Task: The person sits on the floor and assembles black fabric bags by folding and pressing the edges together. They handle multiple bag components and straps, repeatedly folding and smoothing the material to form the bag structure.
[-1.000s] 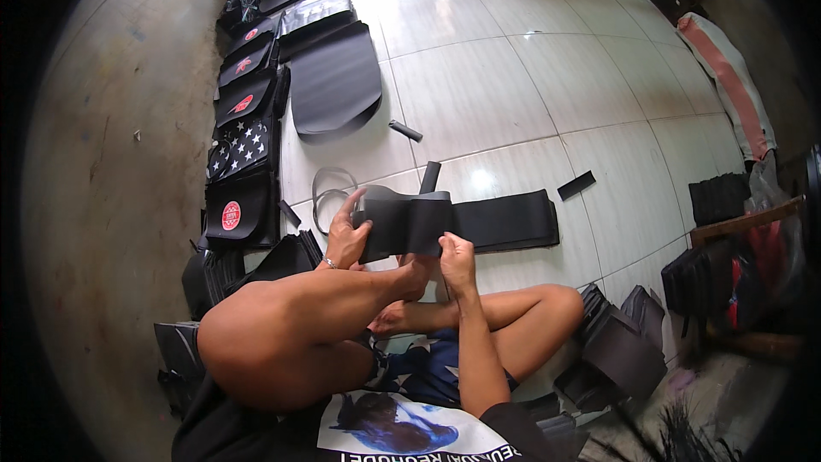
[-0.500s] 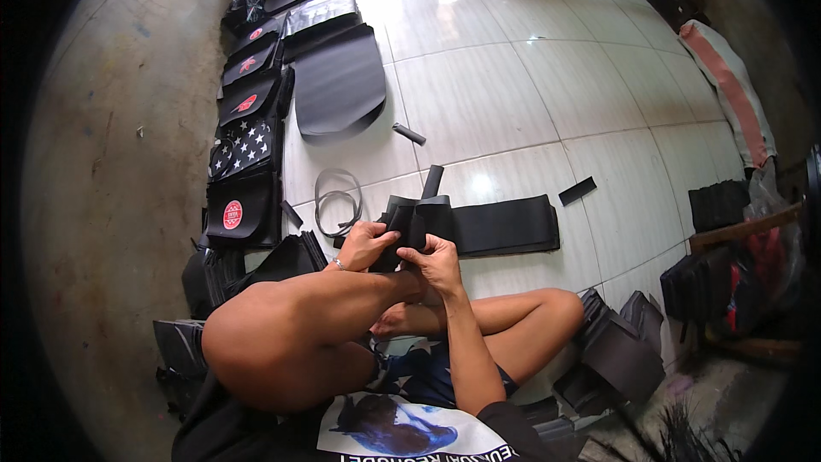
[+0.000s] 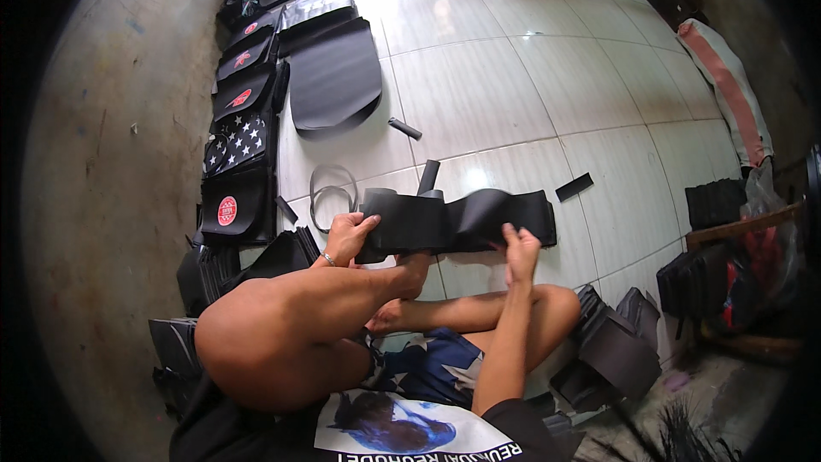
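Note:
A wide, flexible black strip (image 3: 409, 221) stretches between my hands, bulging upward in a wave toward its right part. My left hand (image 3: 349, 237) is closed on its left end, thumb on top. At the right, my right hand (image 3: 522, 253) pinches the lower edge, its fingers curled and slightly blurred. Beneath lies a stack of similar black strips (image 3: 546, 221), its right end showing past the raised strip. My bare foot (image 3: 416, 269) is close below the strip, by its middle. A small black piece (image 3: 429, 175) pokes out behind the strip.
Black flaps with red emblems (image 3: 227, 210) line the wall on the left, beside a large rounded black sheet (image 3: 335, 77). A coiled grey band (image 3: 333, 192) lies near my left hand. Small black scraps (image 3: 575, 187) dot the tiles. More black pieces (image 3: 609, 351) are stacked by my right knee.
My hands were close together over a folded strip. My right hand has moved right, spreading the strip along the stack, while my left hand has shifted slightly left.

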Motion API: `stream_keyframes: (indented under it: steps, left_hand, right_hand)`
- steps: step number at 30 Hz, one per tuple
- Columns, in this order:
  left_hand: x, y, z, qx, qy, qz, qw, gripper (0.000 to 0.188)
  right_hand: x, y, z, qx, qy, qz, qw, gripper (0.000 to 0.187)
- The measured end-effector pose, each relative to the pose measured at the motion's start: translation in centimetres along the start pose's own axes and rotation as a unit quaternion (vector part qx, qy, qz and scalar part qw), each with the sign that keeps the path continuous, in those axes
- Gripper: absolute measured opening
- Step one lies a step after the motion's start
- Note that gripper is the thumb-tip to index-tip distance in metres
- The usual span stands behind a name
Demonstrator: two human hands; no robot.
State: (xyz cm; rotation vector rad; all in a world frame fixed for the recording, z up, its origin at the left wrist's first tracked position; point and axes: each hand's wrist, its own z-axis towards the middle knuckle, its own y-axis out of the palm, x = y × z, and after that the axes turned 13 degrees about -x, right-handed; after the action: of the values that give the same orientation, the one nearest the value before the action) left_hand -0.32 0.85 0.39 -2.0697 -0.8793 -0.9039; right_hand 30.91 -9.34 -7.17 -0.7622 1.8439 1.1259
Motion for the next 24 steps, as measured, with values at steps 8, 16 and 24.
stream_keyframes:
  steps: [8,16,24]
  left_hand:
    - [0.7,0.0,-0.3,-0.012,-0.014,-0.133,0.991,0.023]
    - [5.7,2.8,-2.0,-0.049,-0.037,-0.115,0.992,0.031]
    - [0.3,1.6,0.2,-0.055,0.009,-0.088,0.995,0.024]
  right_hand:
    - [-2.5,-2.5,0.7,0.325,-0.186,-0.419,0.827,0.014]
    - [0.5,13.4,-4.9,-0.148,-0.072,-0.274,0.948,0.042]
    - [1.2,12.3,-4.7,-0.129,-0.019,-0.254,0.959,0.015]
